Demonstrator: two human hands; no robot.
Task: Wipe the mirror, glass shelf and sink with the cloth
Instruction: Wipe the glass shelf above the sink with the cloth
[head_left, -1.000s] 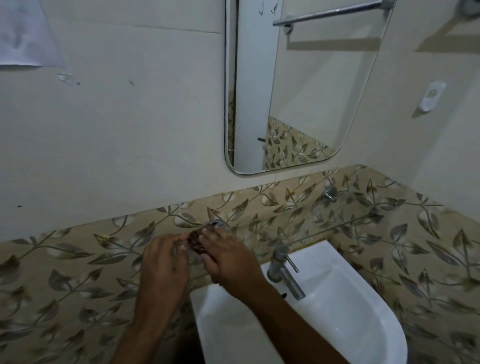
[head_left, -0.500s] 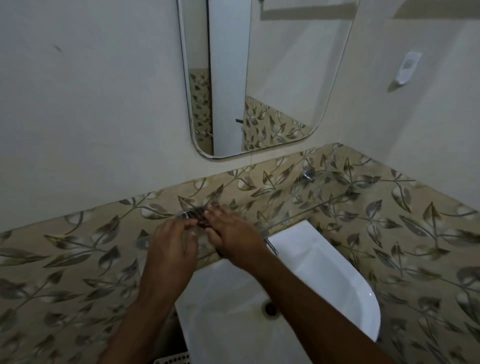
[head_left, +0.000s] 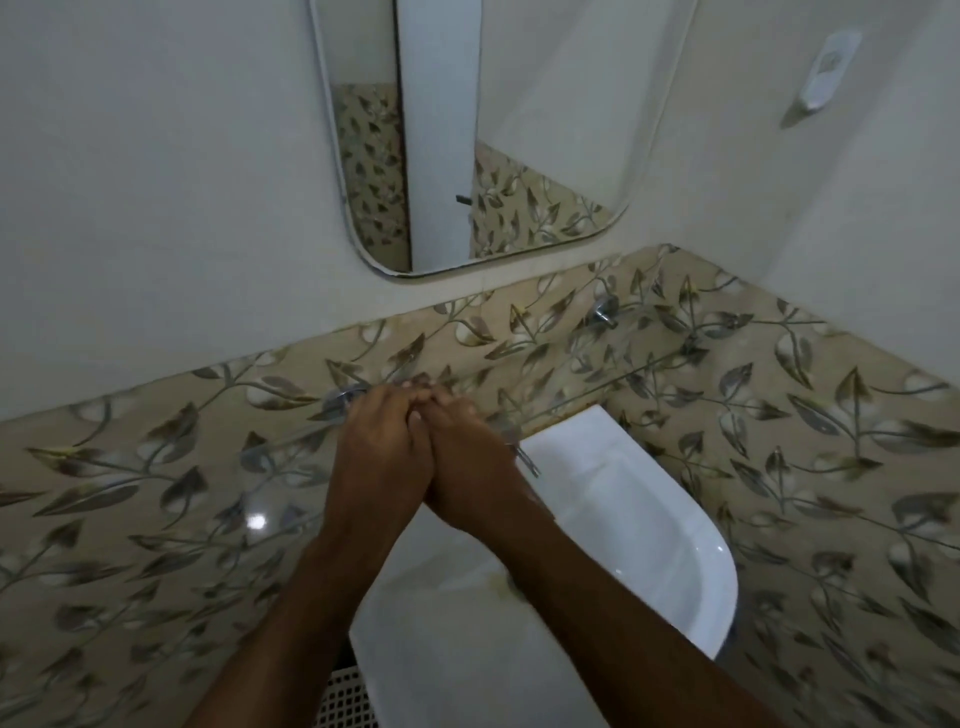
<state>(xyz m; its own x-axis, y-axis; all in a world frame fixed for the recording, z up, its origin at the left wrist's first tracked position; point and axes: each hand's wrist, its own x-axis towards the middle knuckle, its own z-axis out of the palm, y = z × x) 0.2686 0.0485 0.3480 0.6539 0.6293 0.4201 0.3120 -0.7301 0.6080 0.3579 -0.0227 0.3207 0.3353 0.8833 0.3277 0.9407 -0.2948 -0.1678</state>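
A band of leaf-patterned tiles (head_left: 779, 415) runs along the lower wall beneath plain white wall (head_left: 156, 182). A small white holder (head_left: 829, 70) is mounted high on the right wall. A white perforated basket (head_left: 345, 699) sits low down.

Plain pale wall (head_left: 156, 182) above a leaf-patterned tile band (head_left: 779, 426), meeting at a right-hand corner, dimly lit.

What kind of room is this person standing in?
Most likely a small bathroom: a white sink stands against a leaf-patterned tiled wall, with a rounded mirror on the wall above it.
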